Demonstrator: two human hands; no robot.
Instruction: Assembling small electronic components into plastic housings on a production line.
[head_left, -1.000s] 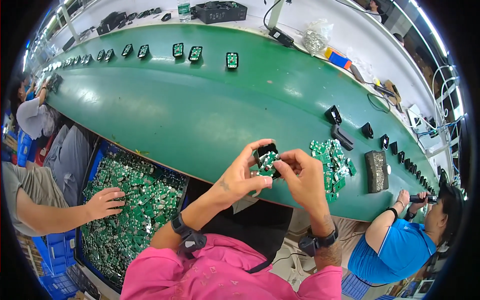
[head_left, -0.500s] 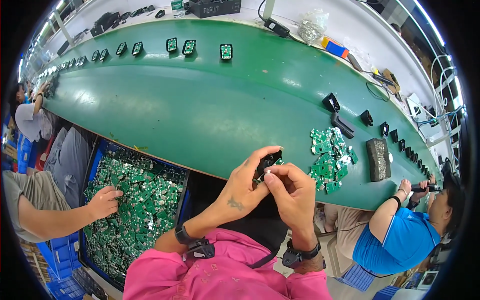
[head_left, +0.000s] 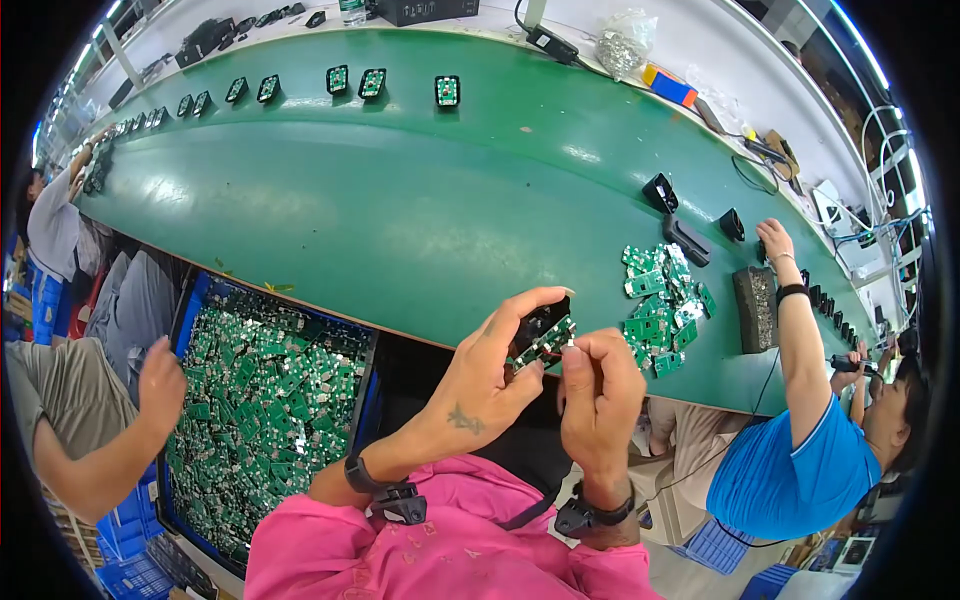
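Observation:
My left hand point(head_left: 478, 375) is closed round a black plastic housing point(head_left: 538, 320) above the bench's front edge. A green circuit board point(head_left: 550, 345) sits tilted at the housing's mouth, under my left fingers. At the board's right end is my right hand point(head_left: 603, 405), thumb and forefinger pinched together by a small pale spot; what they grip is too small to make out. To the right of my hands lies a loose pile of green circuit boards point(head_left: 655, 312) on the green bench point(head_left: 400, 220).
A dark foam block point(head_left: 755, 310) and black housings point(head_left: 660, 193) lie beyond the pile. Housings fitted with boards point(head_left: 447, 92) stand along the far side. At left is a bin of boards point(head_left: 270, 400), beside a co-worker's hand point(head_left: 160, 385). Another co-worker's arm point(head_left: 797, 340) reaches over the right.
The circuit board now shows more fully between my hands, and my right hand has shifted slightly right. The left co-worker's hand has left the bin; the right co-worker's arm now reaches across the bench.

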